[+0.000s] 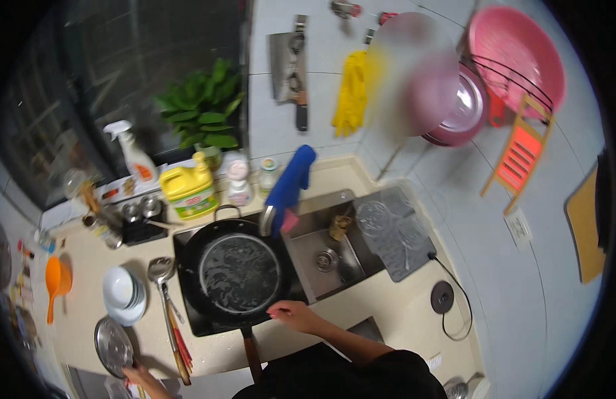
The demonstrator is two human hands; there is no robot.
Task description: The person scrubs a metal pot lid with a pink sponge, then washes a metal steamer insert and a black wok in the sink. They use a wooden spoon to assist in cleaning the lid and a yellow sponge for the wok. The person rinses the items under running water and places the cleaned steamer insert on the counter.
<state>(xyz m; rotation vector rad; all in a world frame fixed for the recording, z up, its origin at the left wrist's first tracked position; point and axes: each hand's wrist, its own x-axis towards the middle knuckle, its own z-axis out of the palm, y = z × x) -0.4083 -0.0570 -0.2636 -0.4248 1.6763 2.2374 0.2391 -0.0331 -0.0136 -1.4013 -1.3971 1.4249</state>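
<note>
At the lower left, my left hand grips the edge of a round, shiny pot lid, tilted over the counter's front edge. My right hand hovers by the near right rim of a large black frying pan, fingers loosely apart and nothing seen in them. The pan rests over the left sink basin, wet and sudsy inside, its brown handle pointing at me. Between lid and pan lie a slotted skimmer, other long utensils and red-tipped chopsticks. Stacked white bowls and plates stand behind the lid.
A blue cloth drapes over the faucet. The right basin holds a brown scrubber; a grey drying mat with clear lids lies beside it. A yellow jug and spray bottle line the sill. An orange ladle stands left.
</note>
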